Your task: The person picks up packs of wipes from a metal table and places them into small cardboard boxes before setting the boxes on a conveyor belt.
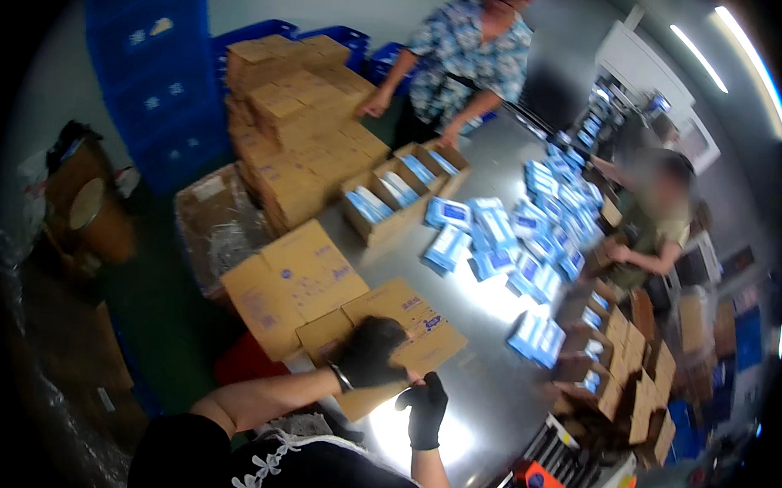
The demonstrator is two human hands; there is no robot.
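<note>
— Where are the wearer's hands?

— Both wear black gloves, low in the frame, centre. The left hand (370, 355) lies on top of a closed cardboard carton (395, 340), fingers bent down over its lid and pressing on it, not pinching anything. The right hand (425, 409) is at the carton's near edge, lower right of the left one; whether its fingers grip the edge or only touch it, I cannot tell.

— Which way does the carton lie from them?

— Directly under the left hand, up and left of the right. Its long axis runs from lower left to upper right of the frame. The left hand is nearer its middle.

— What else is there?

— A second closed carton (295, 285) touches it on the upper left. Both rest on the shiny metal surface (490, 379). Further up, three open cartons (402, 196) stand in a row with blue-and-white packs inside, and many loose packs (491, 240), too many to count, are spread in the upper right. A tall stack of sealed boxes (296, 126) stands in the upper left, blue crates (154, 85) behind it.

— Other people?

— Two: one in a patterned shirt (469, 60) at the top, hands on the boxes, and one seated (653, 234) at the right.
</note>
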